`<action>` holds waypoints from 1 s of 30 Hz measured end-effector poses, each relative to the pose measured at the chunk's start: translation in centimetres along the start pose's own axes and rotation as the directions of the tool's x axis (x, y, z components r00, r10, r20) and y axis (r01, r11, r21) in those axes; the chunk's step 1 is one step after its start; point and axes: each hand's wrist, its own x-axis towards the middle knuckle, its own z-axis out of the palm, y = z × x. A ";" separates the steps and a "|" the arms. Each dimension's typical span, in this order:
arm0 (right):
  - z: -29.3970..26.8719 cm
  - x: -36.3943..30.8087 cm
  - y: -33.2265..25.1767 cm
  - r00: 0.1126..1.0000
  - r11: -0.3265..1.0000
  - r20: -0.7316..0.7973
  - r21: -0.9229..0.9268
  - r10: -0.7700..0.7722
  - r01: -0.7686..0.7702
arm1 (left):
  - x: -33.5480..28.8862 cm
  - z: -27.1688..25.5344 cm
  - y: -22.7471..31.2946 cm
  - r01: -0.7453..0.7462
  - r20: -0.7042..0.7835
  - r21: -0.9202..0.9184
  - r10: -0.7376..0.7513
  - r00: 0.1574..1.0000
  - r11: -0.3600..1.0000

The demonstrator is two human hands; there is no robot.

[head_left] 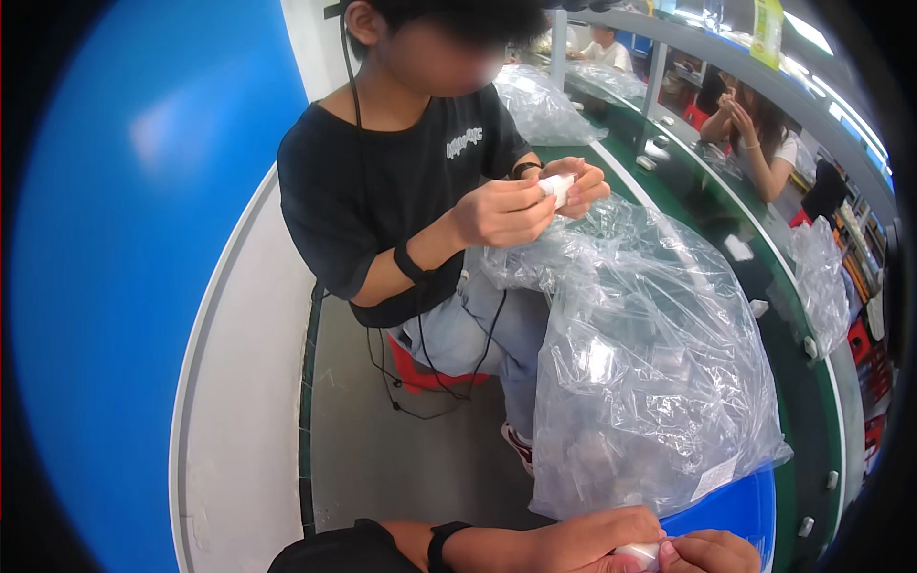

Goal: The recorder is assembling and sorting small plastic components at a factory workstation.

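Observation:
At the lower edge, my left hand (607, 537) comes in from the left with a black band on its wrist. Its fingers are curled round a small white plastic piece (638, 553). My right hand (714, 552) meets it from the right, thumb and fingers closed on the same piece. Most of the piece is hidden by my fingers, so its exact kind cannot be made out. Just beyond my hands stands a large clear plastic bag (659, 372) with several translucent pieces inside. A blue bin (731, 508) shows under the bag's near edge.
Across from me a seated person in a black shirt (401, 181) handles a white piece (557, 190). On the right runs a green conveyor belt (798, 382) carrying several small white pieces. More clear bags (821, 282) and other workers are beyond. A blue wall panel (143, 239) stands left.

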 end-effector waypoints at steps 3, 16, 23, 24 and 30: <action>-0.2 -0.5 0.0 0.997 1.000 0.071 -0.005 0.028 -0.028 | -0.5 0.3 -0.1 0.040 0.039 0.020 -0.041 0.998 0.999; 1.5 -1.5 0.0 0.994 0.998 0.088 -0.008 0.070 -0.069 | -2.4 0.3 -0.5 0.140 0.054 0.062 -0.144 0.988 0.988; 1.2 -0.7 -1.0 0.957 0.923 0.149 0.262 0.250 -0.282 | -3.2 0.0 0.4 0.213 0.061 0.043 -0.215 0.975 0.976; 1.2 -0.4 -1.3 0.957 0.924 0.149 0.262 0.247 -0.279 | -3.1 0.0 0.8 0.211 0.059 0.044 -0.214 0.975 0.976; 1.7 0.1 -2.2 0.978 0.962 -0.037 0.187 0.207 -0.197 | -1.6 -0.1 2.5 0.315 -0.049 -0.218 -0.332 0.942 0.924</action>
